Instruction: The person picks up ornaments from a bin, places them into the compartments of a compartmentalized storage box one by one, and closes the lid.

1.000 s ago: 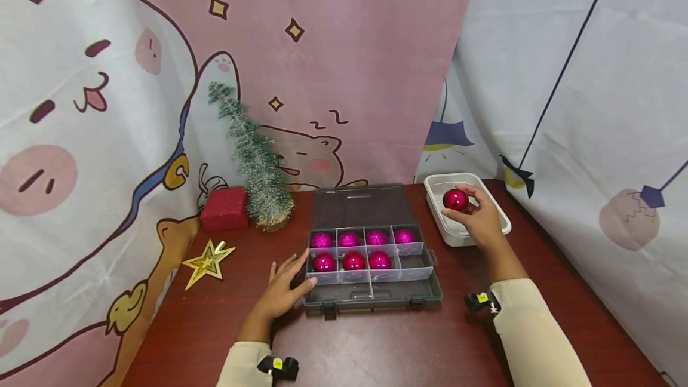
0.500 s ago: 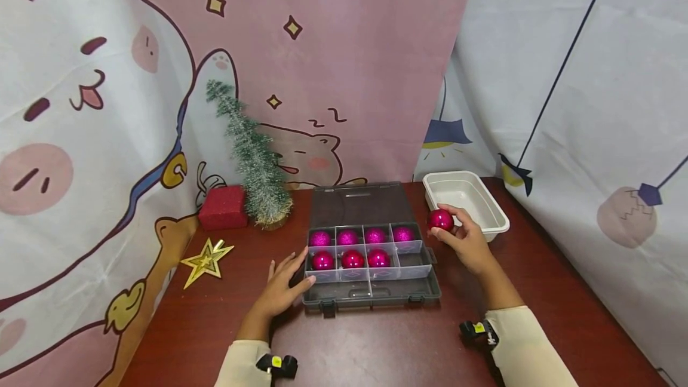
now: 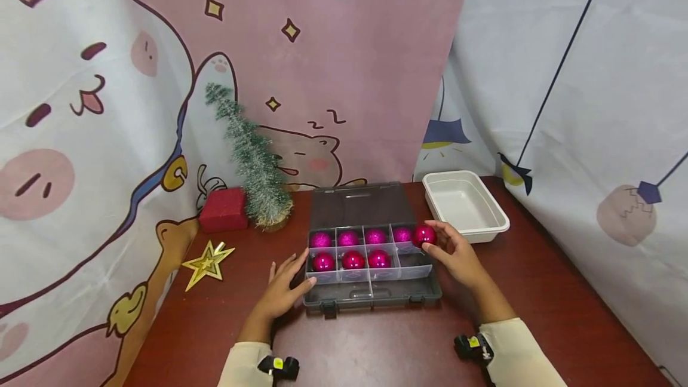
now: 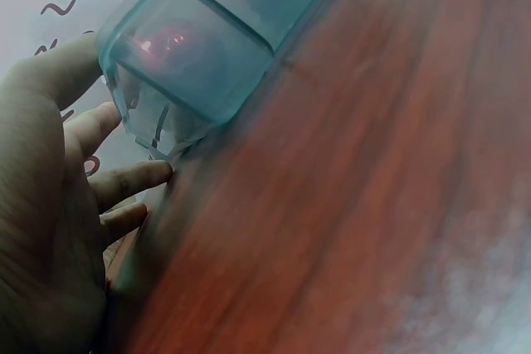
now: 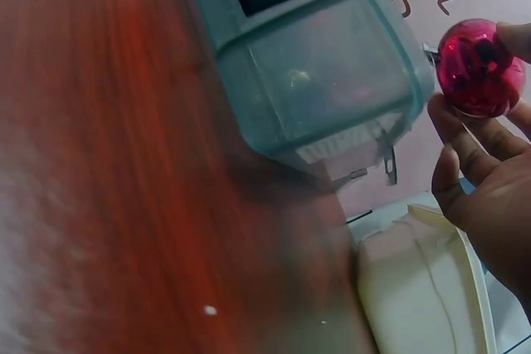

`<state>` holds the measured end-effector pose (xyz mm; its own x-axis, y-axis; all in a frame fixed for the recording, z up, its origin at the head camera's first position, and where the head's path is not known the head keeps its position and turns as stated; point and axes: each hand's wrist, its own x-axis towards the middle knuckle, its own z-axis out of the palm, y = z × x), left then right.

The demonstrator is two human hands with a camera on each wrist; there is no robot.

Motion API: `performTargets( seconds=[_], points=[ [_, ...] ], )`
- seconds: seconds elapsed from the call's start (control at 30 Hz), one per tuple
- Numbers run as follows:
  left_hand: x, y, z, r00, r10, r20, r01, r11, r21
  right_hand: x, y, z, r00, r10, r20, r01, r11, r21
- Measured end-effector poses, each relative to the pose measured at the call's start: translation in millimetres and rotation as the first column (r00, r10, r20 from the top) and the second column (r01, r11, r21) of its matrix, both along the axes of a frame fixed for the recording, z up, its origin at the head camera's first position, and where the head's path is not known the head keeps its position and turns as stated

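Note:
An open compartment box (image 3: 371,294) with a dark lid lies flat on the red-brown table. Several glittery and shiny magenta balls (image 3: 349,249) fill its compartments; the near right compartment (image 3: 414,260) holds nothing. My right hand (image 3: 454,252) pinches a shiny magenta ball (image 3: 423,235) (image 5: 479,67) at its fingertips, just over the box's right end. My left hand (image 3: 285,285) (image 4: 58,205) rests with straight fingers against the box's left side (image 4: 187,64).
A white tray (image 3: 486,229) (image 5: 423,288) stands at the back right with nothing in it. A small frosted tree (image 3: 255,166), a red block (image 3: 224,208) and a gold star (image 3: 206,262) sit at the back left. Patterned cloth walls close in the table.
My right hand lifted the shiny ball out of the white tray and carried it left to the box's right end. The left hand stayed put.

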<state>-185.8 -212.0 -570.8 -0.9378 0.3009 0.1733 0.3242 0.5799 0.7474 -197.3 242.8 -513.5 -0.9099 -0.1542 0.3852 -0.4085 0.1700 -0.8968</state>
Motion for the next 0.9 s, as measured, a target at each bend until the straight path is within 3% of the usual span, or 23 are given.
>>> performTargets(
  seconds=[0.07,0.2,0.3,0.53,0.9],
  points=[
    [1.6,0.0,-0.9,1.0,0.003,-0.019,-0.003,1.0,0.002,1.5,-2.2,-2.4,1.0,-0.018,0.003,0.018,0.999,0.03],
    [7.6,2.1,9.1,1.0,0.019,0.007,-0.019,0.999,-0.027,1.2,-6.3,-8.6,1.0,-0.017,0.015,0.016,0.998,0.057],
    [7.9,2.3,8.1,1.0,0.022,0.018,-0.021,0.999,-0.046,0.1,-7.7,-11.2,1.0,-0.015,0.026,0.013,0.997,0.073],
    [4.8,2.4,2.1,0.999,0.016,-0.041,-0.016,1.0,-0.006,-1.3,-6.6,-17.0,0.999,-0.012,0.046,0.006,0.993,0.118],
    [-1.0,1.5,8.7,0.998,0.011,0.06,-0.007,0.998,-0.058,-4.2,-5.5,-27.2,0.998,-0.003,0.065,-0.006,0.989,0.149]
  ],
)
